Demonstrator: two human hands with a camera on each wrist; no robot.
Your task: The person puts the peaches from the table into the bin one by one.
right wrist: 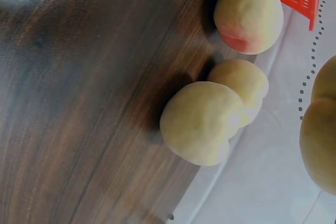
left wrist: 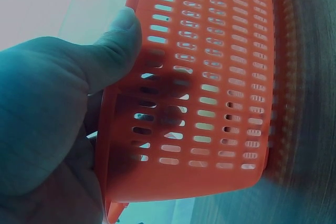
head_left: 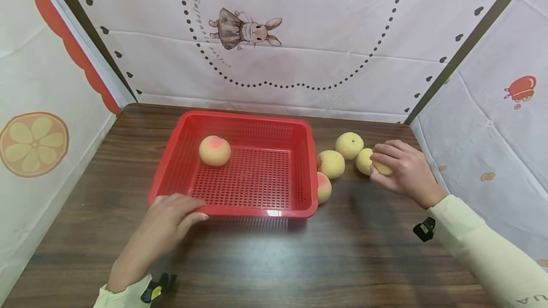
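My left hand (head_left: 171,217) grips the near left rim of a red plastic basket (head_left: 252,210). In the left wrist view the thumb (left wrist: 113,48) lies against the basket's slotted wall (left wrist: 210,129), with the other fingers partly hidden behind the rim. Inside the basket sits one pink-topped peach (head_left: 215,150). Right of the basket, my right hand (head_left: 404,168) holds a yellow peach (head_left: 382,168) between thumb and fingers, mostly covered by them. Just left of it another peach (head_left: 364,161) rests on the table.
Three more peaches lie between basket and right hand: a far one (head_left: 349,145), a middle one (head_left: 330,164) and a pink-cheeked one (head_left: 323,187) against the basket's side. A printed cloth wall (head_left: 308,27) stands behind the brown wooden table (head_left: 265,260), with cloth walls at both sides.
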